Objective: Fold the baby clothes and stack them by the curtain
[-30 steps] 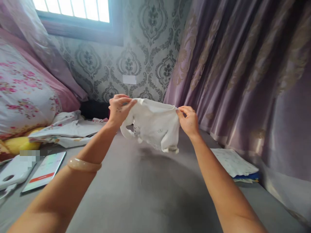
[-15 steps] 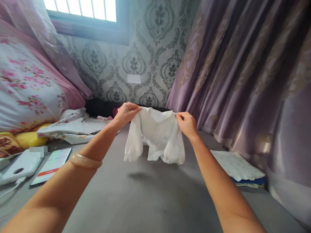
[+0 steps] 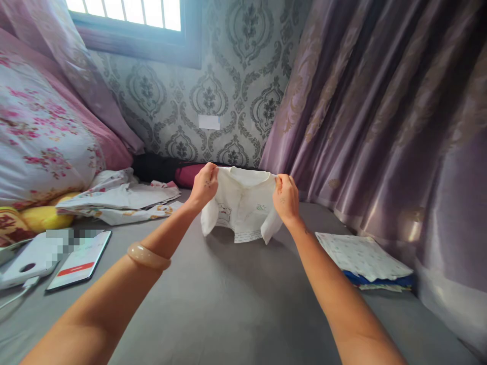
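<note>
A small white baby shirt (image 3: pixel 249 205) with long sleeves hangs spread between my hands above the grey bed sheet (image 3: pixel 213 299). It has a round neckline, a front opening and small printed drawings on the chest. My left hand (image 3: pixel 205 185) is closed on one shoulder, with a pale bangle (image 3: pixel 148 256) on that forearm. The other shoulder is pinched in my right hand (image 3: pixel 286 196). Both sleeves droop downward, and the lower edge shows a strip of printed lettering.
Folded cloths (image 3: pixel 365 256) are stacked at the right by the purple curtain (image 3: pixel 342 126). Loose white clothes (image 3: pixel 117 195) lie at the left beside a yellow plush item (image 3: pixel 49 215). Nearer are a phone (image 3: pixel 81 261) and a white device with a cable (image 3: pixel 32 258).
The shirt has swung and opened out, so its front opening and chest drawings now show. My hands are at nearly the same height, the left slightly further right.
</note>
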A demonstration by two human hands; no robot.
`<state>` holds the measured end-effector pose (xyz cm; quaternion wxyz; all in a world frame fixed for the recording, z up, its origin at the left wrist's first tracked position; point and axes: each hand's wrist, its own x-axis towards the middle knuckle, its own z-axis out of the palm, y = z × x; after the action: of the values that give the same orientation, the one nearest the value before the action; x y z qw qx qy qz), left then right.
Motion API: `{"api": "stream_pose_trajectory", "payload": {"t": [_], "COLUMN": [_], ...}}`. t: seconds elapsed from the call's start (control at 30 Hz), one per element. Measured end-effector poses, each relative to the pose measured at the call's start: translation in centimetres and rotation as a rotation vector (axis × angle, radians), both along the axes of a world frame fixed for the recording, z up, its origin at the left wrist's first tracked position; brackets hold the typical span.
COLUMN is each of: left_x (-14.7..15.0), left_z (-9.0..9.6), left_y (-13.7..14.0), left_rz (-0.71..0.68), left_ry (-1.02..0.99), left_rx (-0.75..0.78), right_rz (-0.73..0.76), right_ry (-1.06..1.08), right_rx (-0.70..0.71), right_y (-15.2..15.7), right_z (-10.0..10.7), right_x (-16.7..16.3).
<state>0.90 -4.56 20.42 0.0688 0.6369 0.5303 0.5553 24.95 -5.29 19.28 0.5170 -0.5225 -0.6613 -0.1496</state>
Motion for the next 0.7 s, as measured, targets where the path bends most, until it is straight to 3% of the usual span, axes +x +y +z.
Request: {"api": "stream_pose_trajectory", "payload": {"t": [0.17, 0.37, 0.7], "left_x": [0.0, -1.0, -3.0], "left_z": [-0.4, -0.3, 1.0], "left_y": [-1.5, -4.6, -13.4], "left_rz": [0.061, 0.085, 0.128], "left_ry": [0.09, 0.201, 0.321], "left_rx": [0.161, 0.283, 0.353], "right_rz": [-0.079, -0.056, 0.021], "right_ry": [-0.093, -0.16, -0.283], "right_rx": [0.02, 0.038, 0.123], "right_y": [-1.7, -4.4, -12.0], "right_z": [-0.3, 0.2, 1.8], "right_x": [-0.1, 0.5, 0.9]}}
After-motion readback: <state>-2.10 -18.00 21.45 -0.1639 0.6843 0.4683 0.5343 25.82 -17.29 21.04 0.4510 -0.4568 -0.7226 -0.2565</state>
